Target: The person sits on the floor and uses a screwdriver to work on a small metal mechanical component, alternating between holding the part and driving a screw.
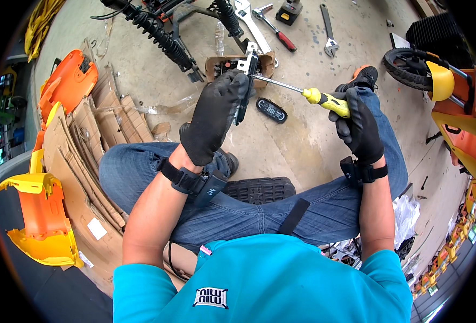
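My left hand (212, 116), in a black glove, is closed around a dark narrow part with a silver metal bracket (245, 63) at its upper end; its exact kind I cannot make out. In my gloved right hand (360, 129) is a screwdriver (326, 102) with a yellow and black handle. Its shaft points left, and its tip meets or nearly meets the held part, beside the bracket. Below the shaft, an oval black display unit (272, 110) lies on the floor. Just beyond my left hand stands an open cardboard box (214, 67) with small parts inside.
Ahead is a black frame with coil-spring shocks (157, 40). An adjustable wrench (253, 27), a ratchet (276, 29), a battery pack (289, 12) and another wrench (328, 32) lie farther off. Cardboard sheets (82, 167) and orange-yellow panels (39, 215) lie left; a wheel (408, 70) is right.
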Demonstrator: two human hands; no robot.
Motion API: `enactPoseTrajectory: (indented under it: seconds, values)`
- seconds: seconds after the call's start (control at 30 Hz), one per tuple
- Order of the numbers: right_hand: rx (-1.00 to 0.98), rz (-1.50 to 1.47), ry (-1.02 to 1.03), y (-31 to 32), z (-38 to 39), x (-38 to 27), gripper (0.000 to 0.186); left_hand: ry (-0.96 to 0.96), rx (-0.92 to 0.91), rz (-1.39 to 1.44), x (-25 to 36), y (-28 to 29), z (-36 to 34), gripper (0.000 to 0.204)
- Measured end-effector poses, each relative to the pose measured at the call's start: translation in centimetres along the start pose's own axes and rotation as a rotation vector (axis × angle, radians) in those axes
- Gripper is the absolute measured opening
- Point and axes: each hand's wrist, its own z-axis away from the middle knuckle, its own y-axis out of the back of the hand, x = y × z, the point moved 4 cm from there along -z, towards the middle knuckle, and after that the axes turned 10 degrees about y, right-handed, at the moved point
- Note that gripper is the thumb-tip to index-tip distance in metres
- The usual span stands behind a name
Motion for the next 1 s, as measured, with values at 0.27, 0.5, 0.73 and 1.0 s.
enactPoseTrajectory:
  seconds: [0.27,0.5,0.73,1.0]
  values:
    - [0.195,-0.104,0.134,-2.0,-0.3,0.0,0.037,0.012,-0.016,0.046,0.0,-0.6,0.3,0.036]
    - [-0.098,0.213,0.002,-0.8,0.0,-1.5,0.036,0.01,-0.022,-0.041,-0.3,0.1,0.1,0.035]
    - [0.129,-0.096,0.175,-0.6,-0.5,0.5,0.04,-0.033,-0.032,-0.068,-0.1,-0.2,0.1,0.036]
    - [-0.071,0.284,0.129,-1.6,0.2,-1.9,0.049,-0.049,-0.051,0.002,-0.3,0.0,0.3,0.039]
